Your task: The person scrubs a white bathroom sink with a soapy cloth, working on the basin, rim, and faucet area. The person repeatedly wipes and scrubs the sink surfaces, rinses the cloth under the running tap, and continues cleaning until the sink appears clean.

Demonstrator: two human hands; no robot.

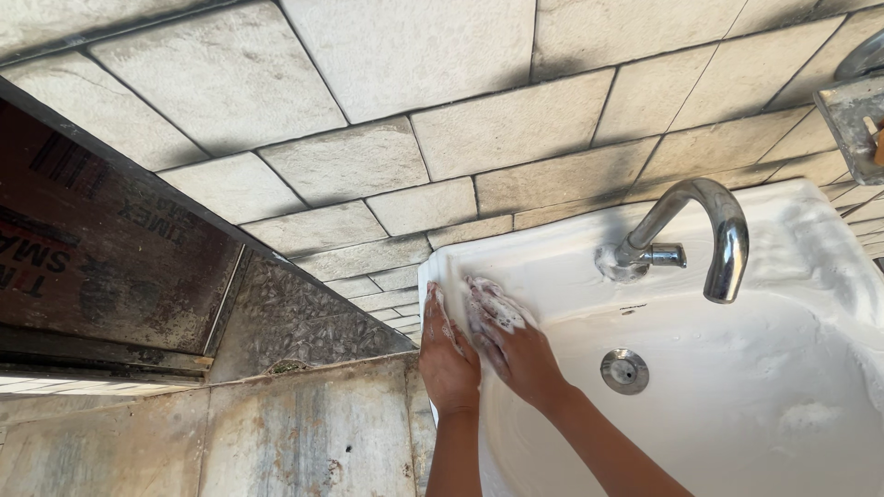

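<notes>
A white ceramic sink (783, 368) is fixed to a wall of pale stone tiles. Both my hands are on its left rim (552, 248), wet with white soap foam. My left hand (448, 354) wraps over the outer edge of the rim, fingers curled round it. Just to its right, my right hand (511, 340) lies pressed on the top of the rim with the fingers together under a patch of foam (497, 304). Whether something is under those fingers is hidden by the foam.
A chrome tap (709, 230) curves over the basin, with a round metal drain fitting (624, 370) below it. A metal shelf bracket (852, 115) juts in at the top right. A dark printed board (101, 248) and a stained stone slab (276, 433) lie to the left.
</notes>
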